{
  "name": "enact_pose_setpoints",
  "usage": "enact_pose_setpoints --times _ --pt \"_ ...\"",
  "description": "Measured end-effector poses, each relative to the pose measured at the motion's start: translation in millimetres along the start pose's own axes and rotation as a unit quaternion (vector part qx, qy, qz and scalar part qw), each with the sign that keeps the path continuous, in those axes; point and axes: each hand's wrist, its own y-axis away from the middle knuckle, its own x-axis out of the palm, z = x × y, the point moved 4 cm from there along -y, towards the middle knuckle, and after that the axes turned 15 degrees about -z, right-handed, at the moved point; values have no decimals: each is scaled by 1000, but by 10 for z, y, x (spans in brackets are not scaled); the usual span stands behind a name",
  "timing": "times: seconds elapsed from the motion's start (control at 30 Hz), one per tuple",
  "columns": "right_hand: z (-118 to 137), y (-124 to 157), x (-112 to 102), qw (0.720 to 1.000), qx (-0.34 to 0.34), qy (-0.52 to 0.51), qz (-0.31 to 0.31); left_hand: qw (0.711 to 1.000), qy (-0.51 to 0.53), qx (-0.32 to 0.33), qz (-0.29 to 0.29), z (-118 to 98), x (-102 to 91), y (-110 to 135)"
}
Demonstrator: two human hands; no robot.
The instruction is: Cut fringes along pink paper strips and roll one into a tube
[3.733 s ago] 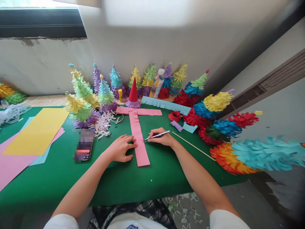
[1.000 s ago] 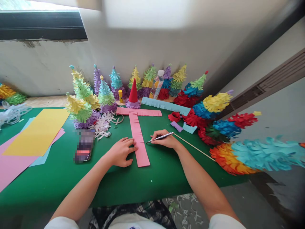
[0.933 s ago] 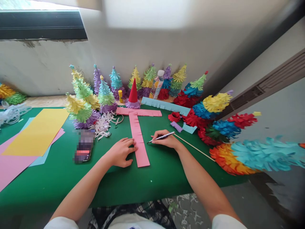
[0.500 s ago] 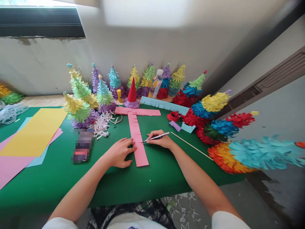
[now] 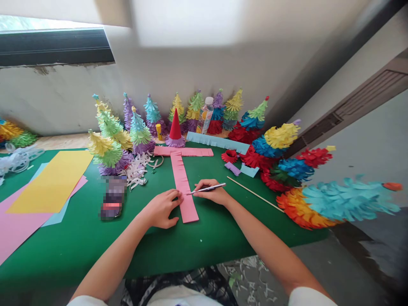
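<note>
A long pink paper strip (image 5: 182, 182) with slits along its right edge lies on the green table mat (image 5: 197, 242), running away from me. My left hand (image 5: 162, 208) rests on the mat with its fingertips pressing the strip's left edge. My right hand (image 5: 213, 194) is closed on a thin silver craft knife (image 5: 206, 188); the blade tip touches the strip's right edge. A second pink fringed strip (image 5: 185, 151) lies crosswise at the far end.
Several paper trees (image 5: 111, 140) line the wall, and more lie on their sides at right (image 5: 318, 199). A phone (image 5: 112, 198), white paper scraps (image 5: 137, 170), coloured sheets (image 5: 51, 182), a thin wooden stick (image 5: 255, 194), a bottle (image 5: 204, 115) and a red cone (image 5: 175, 126) are on the table.
My right hand drew the knife out to the right of the strip, then brought it back a little nearer to me. My left hand slid slightly down the strip. The view dipped.
</note>
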Motion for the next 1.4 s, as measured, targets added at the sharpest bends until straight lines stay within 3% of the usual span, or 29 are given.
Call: enact_pose_setpoints --times 0.23,0.5,0.83,1.4 --pt "28 -53 108 998 -20 32 46 1000 -1 9 7 36 -31 5" --pt "31 -43 106 997 -31 43 50 1000 8 13 -1 37 -30 3" --pt "113 -25 94 989 -94 94 71 1000 -3 1 8 42 -22 -9" --pt "13 -34 -142 996 -47 54 62 1000 5 -1 0 45 -30 10"
